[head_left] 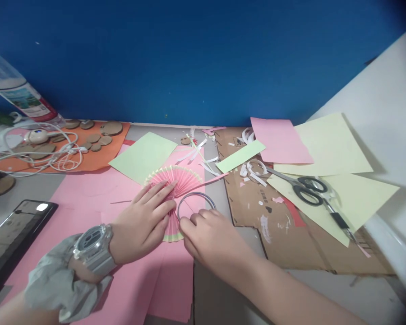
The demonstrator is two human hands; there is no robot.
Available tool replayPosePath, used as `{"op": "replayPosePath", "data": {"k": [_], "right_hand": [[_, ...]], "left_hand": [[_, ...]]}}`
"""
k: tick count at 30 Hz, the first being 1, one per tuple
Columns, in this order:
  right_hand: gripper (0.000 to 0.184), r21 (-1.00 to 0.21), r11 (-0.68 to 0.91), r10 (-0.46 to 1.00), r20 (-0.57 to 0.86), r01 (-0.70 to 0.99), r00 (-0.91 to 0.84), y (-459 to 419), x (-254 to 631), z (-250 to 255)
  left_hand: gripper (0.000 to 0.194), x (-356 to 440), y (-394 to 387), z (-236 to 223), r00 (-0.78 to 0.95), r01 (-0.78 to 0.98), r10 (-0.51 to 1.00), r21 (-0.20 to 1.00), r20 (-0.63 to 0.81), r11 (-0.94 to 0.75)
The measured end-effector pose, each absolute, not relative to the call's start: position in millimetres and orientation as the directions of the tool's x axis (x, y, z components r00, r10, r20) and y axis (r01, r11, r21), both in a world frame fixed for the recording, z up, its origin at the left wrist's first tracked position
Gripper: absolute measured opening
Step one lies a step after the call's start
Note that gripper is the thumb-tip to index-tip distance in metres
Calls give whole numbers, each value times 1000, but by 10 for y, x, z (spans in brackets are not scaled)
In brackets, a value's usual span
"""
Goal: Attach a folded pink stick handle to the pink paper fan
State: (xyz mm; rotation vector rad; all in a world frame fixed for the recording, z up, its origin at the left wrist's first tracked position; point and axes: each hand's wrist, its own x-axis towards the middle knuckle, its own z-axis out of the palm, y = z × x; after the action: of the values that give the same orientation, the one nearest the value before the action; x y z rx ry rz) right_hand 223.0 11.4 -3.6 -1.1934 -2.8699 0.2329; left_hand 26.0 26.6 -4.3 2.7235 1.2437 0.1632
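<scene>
1. Two forearms (pixel 284 289) reach in over the worktop's (pixel 220 198) near side, closest to the viewer, the left wearing a grey scrunchie (pixel 66 271) and a watch (pixel 93 243). The left hand (pixel 142 225) lies palm down across a pleated paper fan (pixel 187 178), its fingers slightly spread. The right hand (pixel 206 234) curls just beside it; I can't tell what its fingertips pinch.
2. Blue wall (pixel 189 58) rises along the worktop's far edge.
3. Pink sheets (pixel 88 194) cover much of the left half.
4. Brown cardboard (pixel 307 243) lies over the right half.
5. Pale yellow sheets (pixel 334 149) spread toward the far right corner, partly over the cardboard.
6. Orange paper (pixel 113 151) lies near the far left corner, with flat brown cutouts and a white cable (pixel 72 153) on it.
7. That fan, pink with a yellow-green rim, sits opened round near the worktop's middle, over the pink sheets' right side.
8. Black-handled scissors (pixel 309 192) lie on the yellow paper, blades pointing far left.
9. One thin ring (pixel 196 194) shows at the fan's right, its near part hidden by the right hand.
</scene>
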Motion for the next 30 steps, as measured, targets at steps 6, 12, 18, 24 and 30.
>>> {"op": "replayPosePath", "data": {"k": [6, 12, 18, 24, 30], "right_hand": [[7, -123, 677, 725, -56, 726, -686, 115, 2204, 0], [10, -141, 678, 718, -81, 721, -691, 121, 2206, 38], [13, -147, 672, 728, -51, 726, -684, 112, 2205, 37], [10, -148, 672, 729, -39, 726, -683, 116, 2216, 11], [10, -150, 678, 724, -28, 719, -689, 114, 2212, 12]], "left_hand": [[39, 255, 300, 33, 637, 758, 770, 160, 26, -632], [31, 263, 412, 172, 703, 707, 711, 112, -3, -699], [31, 297, 538, 308, 752, 648, 659, 208, -22, -733], [26, 342, 534, 377, 741, 637, 671, 339, -23, -692], [27, 418, 426, 322, 681, 667, 732, 426, -16, -611]]}}
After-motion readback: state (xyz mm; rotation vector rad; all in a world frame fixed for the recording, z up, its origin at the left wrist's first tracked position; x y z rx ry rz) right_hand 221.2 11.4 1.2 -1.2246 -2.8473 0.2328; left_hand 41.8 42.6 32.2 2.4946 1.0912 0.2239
